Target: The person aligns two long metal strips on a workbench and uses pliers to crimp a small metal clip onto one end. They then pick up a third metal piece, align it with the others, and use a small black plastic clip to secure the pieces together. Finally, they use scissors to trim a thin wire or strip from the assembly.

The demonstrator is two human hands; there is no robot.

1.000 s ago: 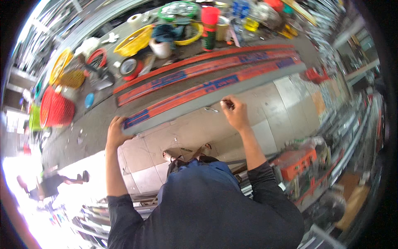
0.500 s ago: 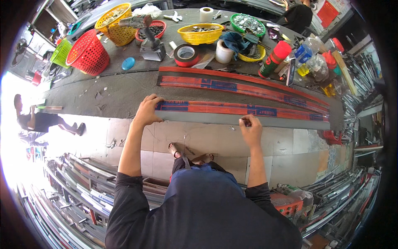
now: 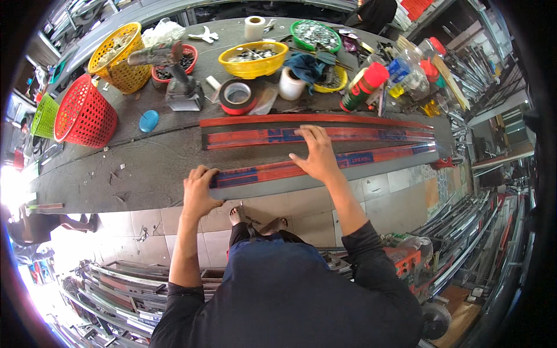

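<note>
Near the bench's front edge lies a long metal profile (image 3: 272,172) with red and blue film on its top and a plain grey side. My left hand (image 3: 199,190) grips its left end, fingers over the top and thumb toward the near side. My right hand (image 3: 318,153) is open, thumb and fingers apart, reaching over this profile. Its fingertips are at a second red-and-blue filmed profile (image 3: 360,136) lying behind; whether they touch it I cannot tell. A thinner red strip (image 3: 325,119) lies farther back.
Behind the profiles stand a roll of tape (image 3: 238,94), a cordless drill (image 3: 181,87), a red-capped spray can (image 3: 364,87) and a yellow basket (image 3: 253,61) of small parts. A red basket (image 3: 87,113) stands at left. Metal bars (image 3: 110,290) fill racks behind me.
My right hand has left the near profile's front side and moved up and left, opening over the profiles. My left hand stays at the left end. The view has shifted.
</note>
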